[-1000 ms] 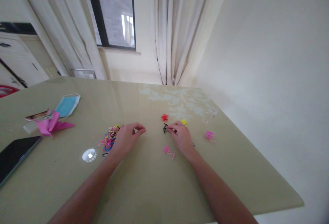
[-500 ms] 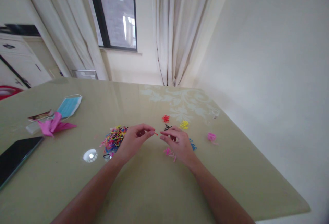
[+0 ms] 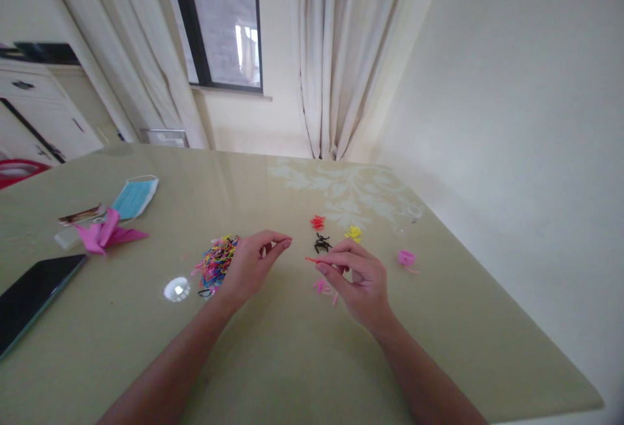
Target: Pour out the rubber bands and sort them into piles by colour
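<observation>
My right hand point(image 3: 355, 278) pinches a small red rubber band point(image 3: 311, 260) between thumb and forefinger, just above the table. My left hand point(image 3: 253, 264) rests beside a mixed pile of coloured rubber bands point(image 3: 216, 261), thumb and forefinger pinched together with nothing visible in them. Small sorted clusters lie ahead of my right hand: red bands point(image 3: 317, 221), black bands point(image 3: 322, 243), yellow bands point(image 3: 353, 234). A few pink bands point(image 3: 324, 288) lie under my right hand, and a further pink cluster point(image 3: 406, 258) lies to its right.
The olive glass-topped table point(image 3: 292, 347) ends close on the right, by a white wall. At the left lie a black tablet point(image 3: 29, 295), a pink folded paper point(image 3: 104, 234), a blue face mask point(image 3: 135, 195) and a small wrapper point(image 3: 80, 215). Curtains and a window stand behind.
The red band passed from my left fingers to my right hand. My right hand left the black cluster, drew back toward me and now holds the band.
</observation>
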{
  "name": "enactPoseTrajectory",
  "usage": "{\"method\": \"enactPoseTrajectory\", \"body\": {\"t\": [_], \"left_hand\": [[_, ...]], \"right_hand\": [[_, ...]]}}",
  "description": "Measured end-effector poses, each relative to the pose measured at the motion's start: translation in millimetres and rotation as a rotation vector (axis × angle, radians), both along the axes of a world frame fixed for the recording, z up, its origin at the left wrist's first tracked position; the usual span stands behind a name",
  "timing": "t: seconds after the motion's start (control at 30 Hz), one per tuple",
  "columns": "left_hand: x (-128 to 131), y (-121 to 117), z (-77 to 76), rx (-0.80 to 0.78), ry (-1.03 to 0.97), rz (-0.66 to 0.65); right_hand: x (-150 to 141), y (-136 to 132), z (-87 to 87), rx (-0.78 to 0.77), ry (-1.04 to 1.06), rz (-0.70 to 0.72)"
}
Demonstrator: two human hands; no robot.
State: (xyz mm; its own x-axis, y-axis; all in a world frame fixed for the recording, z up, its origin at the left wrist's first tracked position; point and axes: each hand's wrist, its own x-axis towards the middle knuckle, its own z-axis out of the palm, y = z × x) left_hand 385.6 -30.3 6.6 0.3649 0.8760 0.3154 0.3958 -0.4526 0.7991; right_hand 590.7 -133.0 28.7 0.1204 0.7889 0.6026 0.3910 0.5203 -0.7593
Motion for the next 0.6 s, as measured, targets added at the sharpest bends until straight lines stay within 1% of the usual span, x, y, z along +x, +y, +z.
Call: {"method": "enactPoseTrajectory", "body": {"t": [0.07, 0.17, 0.23, 0.3, 0.43, 0.6], "left_hand": [[-6.4, 6.7, -4.6, 0.076, 0.140, 0.047], [-17.0, 14.4, -10.5, 0.189, 0.419, 0.114], [-22.9, 17.3, -12.8, 0.222, 0.606, 0.164], [-26.7, 18.8, -14.2, 0.219, 0.746, 0.205], [-28.7, 20.3, -15.8, 0.178, 0.888, 0.243], [-27.6, 23.3, -17.3, 0.180, 0.903, 0.227]], "right_hand": [[-0.9, -4.4, 4.7, 0.044, 0.012, 0.014], [-1.5, -9.0, 9.2, 0.107, 0.004, -0.010], [-1.5, -10.8, 11.1, 0.140, -0.014, -0.031], [-1.3, -11.5, 12.5, 0.168, -0.036, -0.042], [-0.4, -10.8, 13.5, 0.248, -0.060, -0.028], [1.8, -6.5, 8.1, 0.258, -0.066, -0.036]]}}
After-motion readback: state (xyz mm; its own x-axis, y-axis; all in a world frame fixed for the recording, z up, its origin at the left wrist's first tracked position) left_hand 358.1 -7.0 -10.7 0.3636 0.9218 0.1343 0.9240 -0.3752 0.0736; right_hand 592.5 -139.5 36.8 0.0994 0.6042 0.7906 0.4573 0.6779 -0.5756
